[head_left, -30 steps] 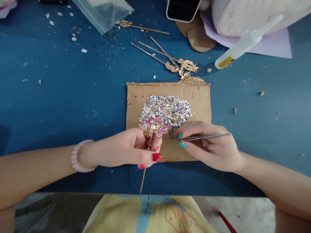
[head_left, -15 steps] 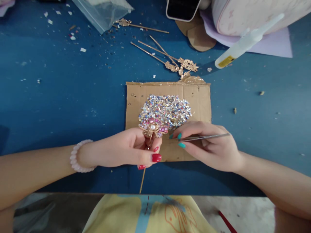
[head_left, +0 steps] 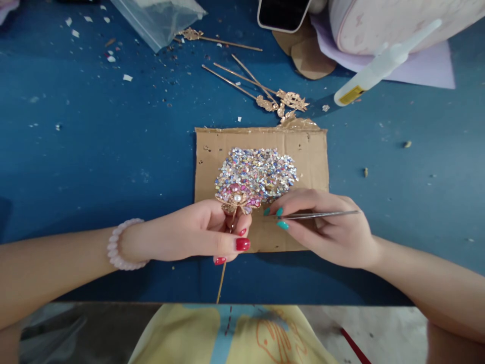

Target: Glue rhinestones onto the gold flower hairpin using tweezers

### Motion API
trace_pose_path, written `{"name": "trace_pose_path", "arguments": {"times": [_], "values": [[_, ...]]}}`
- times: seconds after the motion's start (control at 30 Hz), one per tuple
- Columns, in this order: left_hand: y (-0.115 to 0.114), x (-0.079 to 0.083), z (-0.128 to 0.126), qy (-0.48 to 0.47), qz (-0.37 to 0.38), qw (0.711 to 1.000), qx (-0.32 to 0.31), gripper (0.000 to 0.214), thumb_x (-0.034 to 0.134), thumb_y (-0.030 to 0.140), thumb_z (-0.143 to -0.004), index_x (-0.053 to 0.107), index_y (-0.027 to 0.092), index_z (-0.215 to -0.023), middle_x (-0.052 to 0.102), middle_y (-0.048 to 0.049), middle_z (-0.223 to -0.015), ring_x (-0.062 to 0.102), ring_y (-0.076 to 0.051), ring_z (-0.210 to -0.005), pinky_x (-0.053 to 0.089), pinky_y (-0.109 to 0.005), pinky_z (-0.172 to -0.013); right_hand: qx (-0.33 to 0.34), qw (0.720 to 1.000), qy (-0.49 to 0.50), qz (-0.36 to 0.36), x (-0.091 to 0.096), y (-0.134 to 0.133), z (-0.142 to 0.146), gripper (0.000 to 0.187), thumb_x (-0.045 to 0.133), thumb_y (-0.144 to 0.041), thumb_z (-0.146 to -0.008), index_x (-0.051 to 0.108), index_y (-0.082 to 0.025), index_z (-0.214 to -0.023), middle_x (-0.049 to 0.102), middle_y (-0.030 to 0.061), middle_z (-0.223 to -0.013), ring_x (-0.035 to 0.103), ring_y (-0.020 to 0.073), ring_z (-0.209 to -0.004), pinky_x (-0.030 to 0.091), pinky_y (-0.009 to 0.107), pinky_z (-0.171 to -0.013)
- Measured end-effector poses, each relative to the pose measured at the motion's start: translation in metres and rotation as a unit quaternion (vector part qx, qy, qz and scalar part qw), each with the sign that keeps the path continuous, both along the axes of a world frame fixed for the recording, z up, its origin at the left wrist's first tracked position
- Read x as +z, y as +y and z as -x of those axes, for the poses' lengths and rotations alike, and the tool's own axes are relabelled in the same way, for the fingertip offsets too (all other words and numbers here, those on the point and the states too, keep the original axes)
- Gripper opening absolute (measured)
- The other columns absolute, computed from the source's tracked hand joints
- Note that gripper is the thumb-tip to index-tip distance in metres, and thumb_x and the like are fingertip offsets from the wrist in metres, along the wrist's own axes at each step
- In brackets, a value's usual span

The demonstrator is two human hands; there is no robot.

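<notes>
Between the thumb and fingers of my left hand (head_left: 212,235) is a gold hairpin (head_left: 238,198), its flower head set with pink stones and a white pearl at the centre. Its thin stem runs down below my hand past the table's edge. My right hand (head_left: 326,227) pinches a pair of metal tweezers (head_left: 318,215), their tips pointing left toward the flower but apart from it. Whether the tips hold anything is too small to tell. Under both hands lies a cardboard sheet (head_left: 314,162) bearing a spread heap of small glittering stones (head_left: 257,169).
Several gold hairpins (head_left: 290,99) lie beyond the cardboard. A clear plastic bag (head_left: 161,23) is at the back left. A phone (head_left: 283,12), a white glue bottle (head_left: 379,68) and a pale rounded case (head_left: 401,25) stand at the back right. Scraps dot the blue table (head_left: 94,162).
Almost nothing differs. The whole view has shifted very slightly; both hands keep the same pose, with the hairpin and tweezers held as before.
</notes>
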State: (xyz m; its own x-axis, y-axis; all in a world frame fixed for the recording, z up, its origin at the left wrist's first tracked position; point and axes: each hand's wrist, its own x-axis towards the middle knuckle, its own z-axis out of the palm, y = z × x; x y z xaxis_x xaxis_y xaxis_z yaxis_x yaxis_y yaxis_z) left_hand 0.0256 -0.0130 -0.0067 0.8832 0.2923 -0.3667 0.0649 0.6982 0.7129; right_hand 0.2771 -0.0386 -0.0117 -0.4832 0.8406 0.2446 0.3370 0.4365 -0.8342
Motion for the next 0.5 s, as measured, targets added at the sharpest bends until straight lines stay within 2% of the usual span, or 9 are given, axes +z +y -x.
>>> {"name": "trace_pose_path", "arguments": {"times": [0.5], "values": [[-0.0017, -0.0016, 0.0004, -0.02, 0.021, 1.0, 0.003, 0.02, 0.054, 0.018, -0.099, 0.042, 0.022, -0.083, 0.046, 0.0083, -0.063, 0.035, -0.009, -0.054, 0.027, -0.027, -0.057, -0.017, 1.0, -0.012, 0.008, -0.0011, -0.0009, -0.0008, 0.009, 0.064, -0.013, -0.089, 0.065, -0.022, -0.092, 0.076, 0.0026, -0.084, 0.074, 0.0149, -0.076, 0.059, 0.025, -0.066]]}}
